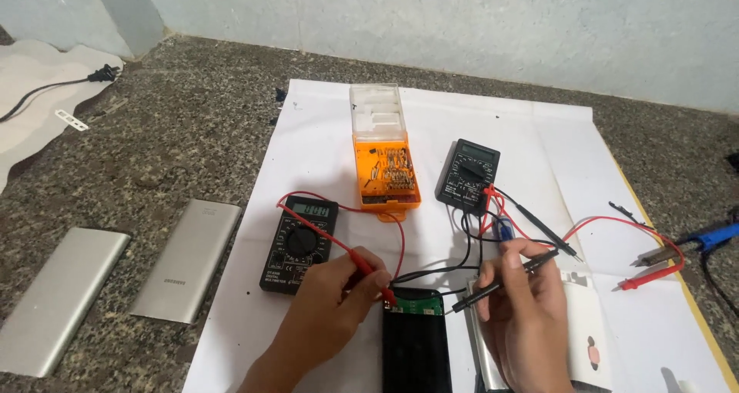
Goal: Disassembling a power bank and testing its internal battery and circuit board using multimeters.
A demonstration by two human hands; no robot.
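My left hand (331, 301) grips a red test probe (369, 270), its tip touching the green circuit board (416, 304) at the top of a black battery pack (416, 354). My right hand (523, 308) holds a black test probe (500, 281), its tip just right of the same board. Both leads run to a black multimeter (300, 243) lying on white paper (323, 147) left of my hands. A second black multimeter (468, 175) lies farther back with its own red and black leads trailing right.
An orange screwdriver-bit case (385, 170) with a clear lid lies open at the paper's middle. Two silver power-bank shells (185, 262) (58, 301) rest on the speckled stone floor at left. Loose probes (647, 274), a blue tool (712, 237) and a white casing (589, 331) lie at right.
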